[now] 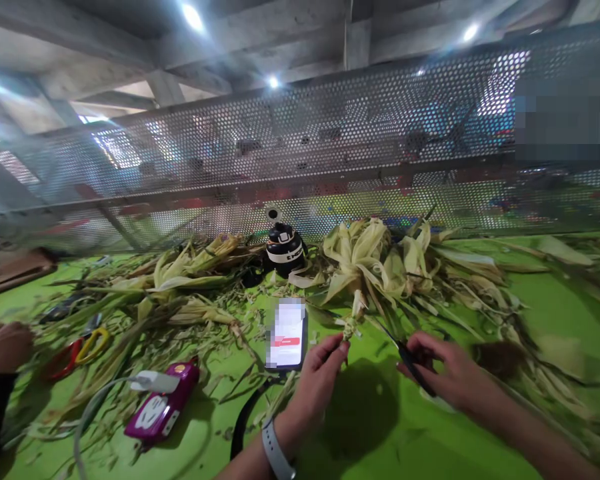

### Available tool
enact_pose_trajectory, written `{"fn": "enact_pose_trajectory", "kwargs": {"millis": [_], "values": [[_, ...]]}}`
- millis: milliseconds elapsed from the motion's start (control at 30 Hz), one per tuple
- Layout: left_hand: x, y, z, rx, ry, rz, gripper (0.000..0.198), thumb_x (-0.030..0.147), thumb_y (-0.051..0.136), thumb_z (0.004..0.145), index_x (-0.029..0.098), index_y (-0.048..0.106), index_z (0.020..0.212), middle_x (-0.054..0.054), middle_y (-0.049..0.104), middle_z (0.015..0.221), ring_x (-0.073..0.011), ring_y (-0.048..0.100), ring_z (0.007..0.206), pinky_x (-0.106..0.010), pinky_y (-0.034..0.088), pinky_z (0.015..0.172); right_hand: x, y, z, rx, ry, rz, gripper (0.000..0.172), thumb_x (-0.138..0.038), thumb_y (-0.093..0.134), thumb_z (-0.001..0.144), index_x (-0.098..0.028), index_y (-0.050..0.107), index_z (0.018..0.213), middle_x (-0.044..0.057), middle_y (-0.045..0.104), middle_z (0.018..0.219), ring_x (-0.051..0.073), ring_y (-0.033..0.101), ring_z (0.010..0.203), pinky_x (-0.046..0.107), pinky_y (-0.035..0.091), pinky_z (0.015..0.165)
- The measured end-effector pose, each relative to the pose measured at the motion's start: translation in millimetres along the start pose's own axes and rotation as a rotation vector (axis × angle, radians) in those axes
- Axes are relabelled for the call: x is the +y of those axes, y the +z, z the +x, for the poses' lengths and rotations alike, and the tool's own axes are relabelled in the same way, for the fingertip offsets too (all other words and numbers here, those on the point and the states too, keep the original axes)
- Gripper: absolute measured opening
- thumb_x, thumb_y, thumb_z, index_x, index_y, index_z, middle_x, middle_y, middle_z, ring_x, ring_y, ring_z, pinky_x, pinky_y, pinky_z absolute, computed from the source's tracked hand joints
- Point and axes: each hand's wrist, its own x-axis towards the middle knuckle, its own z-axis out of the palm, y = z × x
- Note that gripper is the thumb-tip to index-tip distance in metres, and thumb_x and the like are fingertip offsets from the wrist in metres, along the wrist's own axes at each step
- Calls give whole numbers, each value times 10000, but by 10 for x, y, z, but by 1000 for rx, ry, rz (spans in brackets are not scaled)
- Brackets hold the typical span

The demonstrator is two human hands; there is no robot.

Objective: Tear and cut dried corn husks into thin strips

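My left hand (pixel 324 363), with a pale watch band at the wrist, is closed in a pinch on the lower end of a stem. This stem belongs to a corn husk flower (pixel 359 257) with pale, curling petals spreading above it. In my right hand (pixel 443 370), a slim black tool (pixel 414 368) is gripped, its thin tip pointing up and left toward the stem but apart from it. Whether it is a knife or scissors I cannot tell. A lit phone (pixel 287 337) lies just left of my left hand.
Loose husks (pixel 180 273) and scraps cover much of the green table (pixel 360 433). A black bottle (pixel 284 250) stands at the back before a perforated metal screen (pixel 305 160). At left are red-and-yellow scissors (pixel 83 350), a purple power strip (pixel 163 403) and another person's hand (pixel 5 347).
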Motion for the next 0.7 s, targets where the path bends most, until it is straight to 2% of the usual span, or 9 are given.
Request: {"fn": "enact_pose_trajectory", "kwargs": {"millis": [133,267,467,700], "values": [[-16,-41,10,66,-55,-23,403,405,756,591,156,711,905,11,561,672,-134,497,666,-248,395,641,-59,-114,3,-24,-25,-162,257,-424,654,781,-182,568,768,0,583,664,146,506,620,250,386,566],[-72,-80,47,119,-23,-26,400,389,718,611,156,696,935,-4,598,732,-143,526,690,-262,417,658,-8,-134,44,-135,78,-166,296,-453,663,760,-178,561,799,-4,574,688,146,502,635,249,387,582],[-99,-110,30,131,34,67,281,346,724,594,202,725,835,-65,676,960,-232,582,920,-312,454,769,35,-103,60,-208,92,-83,331,-480,668,744,-176,552,802,-6,563,725,149,501,685,242,387,616],[11,-94,-70,83,48,169,234,330,709,618,188,738,802,-90,674,1003,-263,573,998,-337,444,839,41,-45,57,-218,88,-28,334,-473,665,755,-160,557,791,-15,538,694,128,465,646,234,361,593]]}}
